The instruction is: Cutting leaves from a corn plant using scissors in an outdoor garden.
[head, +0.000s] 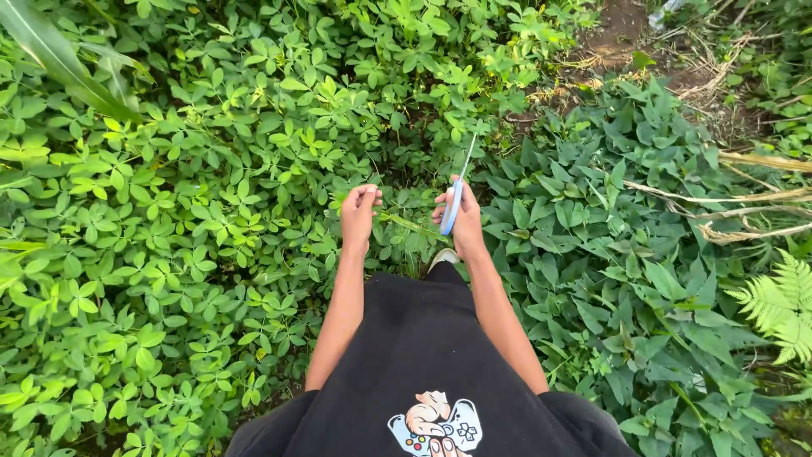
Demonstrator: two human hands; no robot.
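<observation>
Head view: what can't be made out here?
- Tool in right hand: blue handle shows, thin blade too small to tell its type.
- Left hand: fingers curled, contents hidden.
- Ground: covered by leaves.
- Shoe: mostly hidden behind black clothing.
- Fern: cut off by right edge.
</observation>
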